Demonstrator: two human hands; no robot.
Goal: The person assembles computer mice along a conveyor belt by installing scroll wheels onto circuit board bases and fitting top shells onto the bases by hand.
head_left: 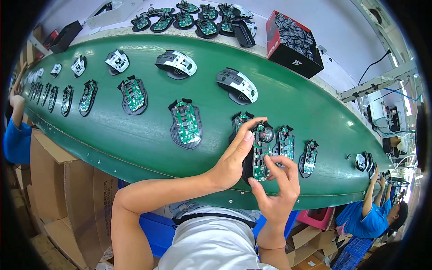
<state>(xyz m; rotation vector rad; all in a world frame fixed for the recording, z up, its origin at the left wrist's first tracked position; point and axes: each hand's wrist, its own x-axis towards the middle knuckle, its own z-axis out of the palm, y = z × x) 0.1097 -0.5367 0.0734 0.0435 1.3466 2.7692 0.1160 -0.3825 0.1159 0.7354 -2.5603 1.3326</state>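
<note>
Above the near edge of the belt, my left hand grips a mouse base with a green circuit board by its left side, fingers reaching up to its top end. A round scroll wheel shows near that end. My right hand is closed on the lower right of the same base, a fingertip on the board and the thumb by the bottom edge. Just behind lie another mouse base, partly hidden by my left hand, and one to the right. Farther right is another mouse base.
The green conveyor belt carries a row of mouse bases and a row of white-and-grey mouse shells. A shelf beyond holds several assemblies and a box of small dark parts. Co-workers in blue sit at both ends.
</note>
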